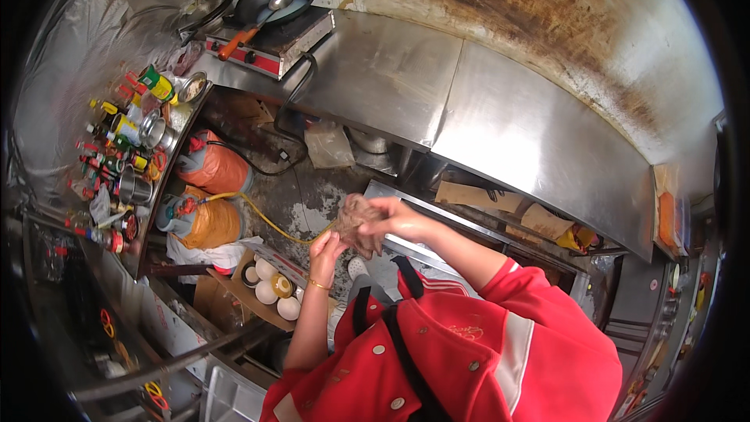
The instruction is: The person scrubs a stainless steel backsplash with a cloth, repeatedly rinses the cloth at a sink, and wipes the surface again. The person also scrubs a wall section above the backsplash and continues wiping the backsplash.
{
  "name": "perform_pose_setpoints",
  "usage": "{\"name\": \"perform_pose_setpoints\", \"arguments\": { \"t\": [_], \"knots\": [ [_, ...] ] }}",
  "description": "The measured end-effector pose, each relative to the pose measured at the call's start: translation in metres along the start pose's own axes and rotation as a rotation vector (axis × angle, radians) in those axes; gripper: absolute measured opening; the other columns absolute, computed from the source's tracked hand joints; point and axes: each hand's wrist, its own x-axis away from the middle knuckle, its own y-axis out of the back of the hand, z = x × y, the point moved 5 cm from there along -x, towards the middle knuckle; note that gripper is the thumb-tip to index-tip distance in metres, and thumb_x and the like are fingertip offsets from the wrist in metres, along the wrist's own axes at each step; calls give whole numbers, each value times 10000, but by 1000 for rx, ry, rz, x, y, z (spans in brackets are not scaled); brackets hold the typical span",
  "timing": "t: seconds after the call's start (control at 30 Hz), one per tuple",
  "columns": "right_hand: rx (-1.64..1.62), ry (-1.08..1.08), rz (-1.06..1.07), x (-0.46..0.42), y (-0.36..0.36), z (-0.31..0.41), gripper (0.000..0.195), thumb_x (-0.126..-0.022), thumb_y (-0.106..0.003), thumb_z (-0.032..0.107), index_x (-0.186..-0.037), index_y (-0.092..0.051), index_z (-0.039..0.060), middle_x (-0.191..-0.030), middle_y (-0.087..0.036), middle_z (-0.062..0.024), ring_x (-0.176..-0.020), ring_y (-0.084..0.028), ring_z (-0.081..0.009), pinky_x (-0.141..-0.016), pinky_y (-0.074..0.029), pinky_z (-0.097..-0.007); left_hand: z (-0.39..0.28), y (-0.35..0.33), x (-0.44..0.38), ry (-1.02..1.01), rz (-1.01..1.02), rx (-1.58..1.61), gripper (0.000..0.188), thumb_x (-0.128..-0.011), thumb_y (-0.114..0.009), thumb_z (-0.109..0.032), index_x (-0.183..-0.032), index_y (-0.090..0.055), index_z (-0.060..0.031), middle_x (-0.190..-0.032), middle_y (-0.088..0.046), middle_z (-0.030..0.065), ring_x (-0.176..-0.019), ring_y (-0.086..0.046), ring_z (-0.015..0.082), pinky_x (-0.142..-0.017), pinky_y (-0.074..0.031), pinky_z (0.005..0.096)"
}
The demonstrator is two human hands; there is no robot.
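Observation:
A crumpled brown cloth (356, 225), somewhat blurred, is held in the air between both hands, above the floor. My right hand (394, 220) grips it from the right, fingers curled over its upper side. With a gold bracelet at the wrist, my left hand (327, 249) pinches the cloth's lower left edge between thumb and fingers. Beyond the hands runs a stainless steel counter (375, 76). At its far left end a black wok (249, 3) with a metal ladle (280, 2) in it rests on a gas stove (293, 41).
Bottles, cans and metal bowls crowd a side shelf (202, 99) at the left. Below stand two wrapped gas cylinders (217, 167), one with a yellow hose (258, 211). An open cardboard box (281, 319) holds white round items. A metal-edged low surface (433, 211) juts out under the counter.

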Motion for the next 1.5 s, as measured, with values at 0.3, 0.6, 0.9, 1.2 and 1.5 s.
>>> {"name": "perform_pose_setpoints", "arguments": {
  "t": [0.3, 0.6, 0.9, 1.2, 1.5],
  "knots": [
    [-173, 106, -341, -26, 54, 17, 344, -747, -503, -68, -1079, -584, -25, -945, -637, -43, -838, -595, -108, -768, -476, -251, -65, -6, -78, 342, 441, 295, 321, -914, -494, -161, -1183, -488, 14, -1164, -558, 76, -1109, -517, 165, -954, -395, 308],
    [-186, -37, -130, -64, 79, 0, 479, -712, -457, -72, -1177, -566, -28, -1009, -630, -16, -901, -571, -86, -816, -454, -235, -76, 17, -125, 233, 304, -288, 318, -830, -652, -86, -1127, -550, -36, -1007, -601, -22, -928, -553, 72, -819, -451, 237],
    [467, -182, -550, -182, 191, 42, 515, -789, -556, 78, -1292, -464, 20, -1150, -555, -103, -1033, -538, -225, -888, -436, -364, -115, 13, -336, -131, 105, -453, 342, -909, -567, -239, -1142, -565, 11, -1052, -620, 35, -976, -556, 111, -876, -423, 253],
    [1353, -56, -900, -314, 134, -41, 604, -835, -552, 384, -1368, -373, 165, -1469, -168, -221, -1360, -118, -424, -1015, -110, -672, -107, 31, -431, -473, 22, -1035, 478, -804, -574, -87, -1230, -403, 45, -1203, -444, 240, -1120, -442, 388, -973, -369, 415],
    [1440, -260, -941, -392, 214, -15, 634, -821, -391, 644, -1402, -252, 431, -1520, -34, -154, -1362, -51, -454, -925, -71, -772, -111, 14, -419, -602, 251, -1238, 890, -702, -703, -171, -1377, -168, 53, -1380, -226, 282, -1279, -258, 443, -1056, -253, 464]
  ]
}}
